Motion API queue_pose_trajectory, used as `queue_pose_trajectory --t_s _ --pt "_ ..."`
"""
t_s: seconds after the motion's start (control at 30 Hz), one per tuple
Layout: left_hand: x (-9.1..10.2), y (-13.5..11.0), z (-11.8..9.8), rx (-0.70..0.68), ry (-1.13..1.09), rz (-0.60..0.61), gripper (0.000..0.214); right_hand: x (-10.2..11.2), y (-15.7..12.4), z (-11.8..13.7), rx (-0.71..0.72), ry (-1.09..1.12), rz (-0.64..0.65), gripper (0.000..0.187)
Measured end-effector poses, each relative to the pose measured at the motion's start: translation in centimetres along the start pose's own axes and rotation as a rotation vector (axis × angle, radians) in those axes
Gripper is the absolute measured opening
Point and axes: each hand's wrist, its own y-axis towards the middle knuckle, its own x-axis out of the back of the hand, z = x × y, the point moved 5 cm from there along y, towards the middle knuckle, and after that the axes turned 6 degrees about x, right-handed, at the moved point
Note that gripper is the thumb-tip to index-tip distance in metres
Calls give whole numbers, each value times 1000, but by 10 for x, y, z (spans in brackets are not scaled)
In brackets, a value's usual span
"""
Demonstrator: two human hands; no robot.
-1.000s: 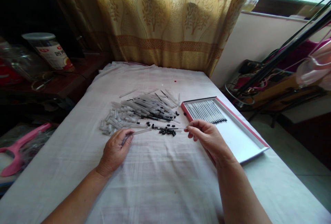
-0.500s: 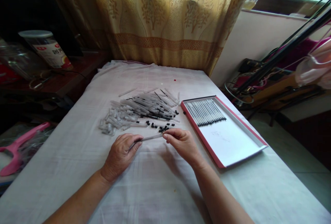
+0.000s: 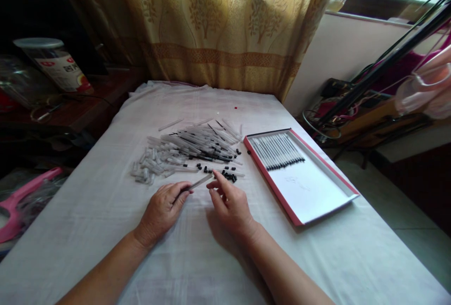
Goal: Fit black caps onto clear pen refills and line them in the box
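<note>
My left hand [image 3: 162, 208] is closed around a translucent pen barrel [image 3: 202, 182], which slants up to the right out of the fingers. My right hand [image 3: 233, 205] is at the barrel's far end, with its index finger stretched out at that tip and the thumb held apart; nothing shows in its grip. Small black plugs [image 3: 229, 177] lie scattered just beyond the right fingertips. Behind them is a heap of clear pen barrels and dark refills [image 3: 197, 141]. Short clear caps [image 3: 151, 163] are piled to its left.
A shallow red-edged box [image 3: 273, 185] stands on the right, holding a row of black-ended pens [image 3: 278, 151]. The table has a white cloth [image 3: 169, 267]. A plastic jar [image 3: 59, 67] is on the side cabinet at left, with a pink plastic object [image 3: 24, 201] below. A patterned curtain [image 3: 225, 13] hangs behind.
My right hand has shifted left and its pinch at the barrel's end has loosened, the index finger now extended. The barrel tip points more upward; my left hand keeps its hold.
</note>
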Motion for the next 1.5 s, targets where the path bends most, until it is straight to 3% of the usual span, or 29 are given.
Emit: queue_pose_trajectory --t_s 0.13,0.23,0.3,0.47,0.63,0.77,0.9,1.0,1.17,1.27,1.5 --pt "-1 1 10 124 -79 1 30 25 4 -26 -142 -5 -93 44" --pt "-2 0 16 169 -117 -1 30 48 5 -44 -180 -189 -103 26" --pt "-2 0 19 182 -133 -6 29 58 6 -52 -193 -317 -75 25" --pt "1 2 17 144 -98 -46 27 55 9 -55 -198 -505 113 25" --pt "4 4 5 13 -21 -70 25 52 12 -56 -229 -549 129 15" --pt "5 4 -2 -55 20 -69 23 56 7 -58 -235 -443 14 11" --pt "5 3 -6 -107 44 -65 21 53 3 -54 -221 -58 -148 19" --pt "5 3 -8 -129 48 -50 20 38 2 -45 -265 211 -135 18" --pt "3 3 -9 -157 71 -22 19 17 0 -30 -355 443 -85 18" --pt "2 3 -9 -167 83 -11 19 12 -2 -26 -341 463 -66 18" --pt "2 2 -10 -184 102 -5 19 17 -2 -22 -149 288 -71 16"
